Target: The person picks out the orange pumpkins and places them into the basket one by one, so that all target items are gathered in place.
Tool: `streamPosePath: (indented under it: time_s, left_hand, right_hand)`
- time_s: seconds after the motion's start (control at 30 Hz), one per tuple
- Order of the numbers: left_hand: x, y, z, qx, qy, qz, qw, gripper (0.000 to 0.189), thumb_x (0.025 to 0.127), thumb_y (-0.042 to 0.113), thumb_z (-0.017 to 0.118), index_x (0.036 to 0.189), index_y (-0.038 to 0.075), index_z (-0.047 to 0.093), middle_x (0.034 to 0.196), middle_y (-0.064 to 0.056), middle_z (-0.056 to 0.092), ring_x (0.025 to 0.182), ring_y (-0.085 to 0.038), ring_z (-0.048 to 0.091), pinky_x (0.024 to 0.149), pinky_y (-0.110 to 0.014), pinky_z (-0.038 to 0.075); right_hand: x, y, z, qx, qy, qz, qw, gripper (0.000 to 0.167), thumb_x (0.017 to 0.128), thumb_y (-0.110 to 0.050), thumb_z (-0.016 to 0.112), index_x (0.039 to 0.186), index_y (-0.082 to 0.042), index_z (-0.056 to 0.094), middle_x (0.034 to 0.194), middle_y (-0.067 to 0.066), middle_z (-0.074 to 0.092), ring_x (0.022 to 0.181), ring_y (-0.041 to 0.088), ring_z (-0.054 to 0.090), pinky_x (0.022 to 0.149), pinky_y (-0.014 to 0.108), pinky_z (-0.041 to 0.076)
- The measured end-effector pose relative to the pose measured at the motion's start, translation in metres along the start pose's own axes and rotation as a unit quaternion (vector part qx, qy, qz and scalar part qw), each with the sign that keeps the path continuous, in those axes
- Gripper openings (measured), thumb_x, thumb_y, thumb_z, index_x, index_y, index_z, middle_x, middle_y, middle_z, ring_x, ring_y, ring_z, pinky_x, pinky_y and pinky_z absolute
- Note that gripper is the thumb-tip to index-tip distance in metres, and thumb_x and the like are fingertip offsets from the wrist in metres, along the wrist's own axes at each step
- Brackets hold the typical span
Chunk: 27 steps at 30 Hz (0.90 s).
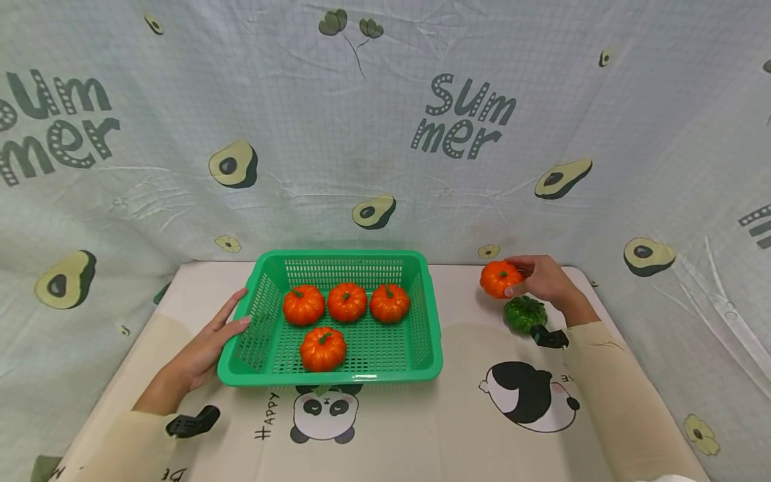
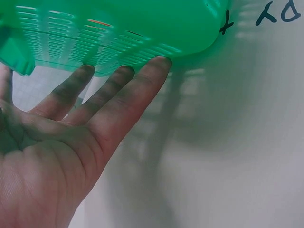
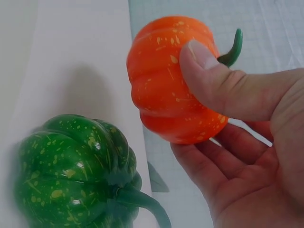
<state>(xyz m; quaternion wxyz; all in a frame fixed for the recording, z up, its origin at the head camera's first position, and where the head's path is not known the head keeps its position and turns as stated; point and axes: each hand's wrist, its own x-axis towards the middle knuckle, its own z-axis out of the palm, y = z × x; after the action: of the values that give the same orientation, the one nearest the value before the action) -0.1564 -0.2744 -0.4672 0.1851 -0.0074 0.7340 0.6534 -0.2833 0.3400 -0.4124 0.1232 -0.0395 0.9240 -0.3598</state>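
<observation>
A small orange pumpkin (image 1: 498, 278) with a green stem is in my right hand (image 1: 545, 280). The right wrist view shows my thumb pressed on the pumpkin (image 3: 164, 80) near its stem, with fingers beneath. Just below that hand sits a green pumpkin (image 1: 525, 314) with yellow flecks, apart from the held one. My left hand (image 1: 201, 348) rests against the left side of a green plastic basket (image 1: 328, 378). In the left wrist view, its straight fingers (image 2: 130, 97) touch the basket's slotted outer wall. Several orange pumpkins (image 1: 322, 349) lie inside the basket.
The white table (image 1: 464, 415) carries printed panda and dog pictures and lettering. Behind and at both sides hangs a pale cloth (image 1: 385, 120) with avocado prints. A black wrist device (image 1: 549, 337) sits by the right sleeve, another (image 1: 194, 422) by the left.
</observation>
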Motion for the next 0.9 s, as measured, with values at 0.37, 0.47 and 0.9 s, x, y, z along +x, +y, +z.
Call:
streamPosePath:
  time_s: [0.37,0.47,0.9]
  left_hand:
    - [0.0003,-0.0009,0.0003,-0.005,0.001,-0.001,1.0,0.073,0.113,0.038,0.043,0.165,0.047,-0.007,0.171,-0.025,0.008,0.122,-0.012,0.056,0.093,-0.028,0.057]
    - [0.0003,-0.0005,0.0004,-0.005,0.001,-0.002,1.0,0.073,0.113,0.038,0.043,0.165,0.047,-0.007,0.171,-0.025,0.008,0.121,-0.011,0.057,0.093,-0.027,0.057]
    - [0.0007,-0.001,0.0,-0.005,0.001,0.001,1.0,0.072,0.113,0.038,0.043,0.165,0.046,-0.007,0.171,-0.025,0.007,0.12,-0.009,0.057,0.093,-0.027,0.058]
  right_hand:
    - [-0.0003,-0.0022,-0.001,-0.007,-0.015,-0.017,0.9997,0.076,0.085,-0.008,0.083,0.152,0.005,0.049,0.152,0.031,0.052,0.139,0.049,0.049,0.115,0.061,0.043]
    - [0.0001,-0.003,-0.0008,-0.007,-0.016,-0.025,0.9995,0.075,0.084,-0.007,0.083,0.15,0.004,0.051,0.151,0.03,0.054,0.138,0.048,0.051,0.115,0.061,0.044]
    - [-0.0008,-0.0062,-0.0021,0.004,-0.028,-0.034,0.999,0.076,0.082,-0.005,0.085,0.15,0.002,0.052,0.15,0.029,0.054,0.137,0.047,0.053,0.114,0.06,0.045]
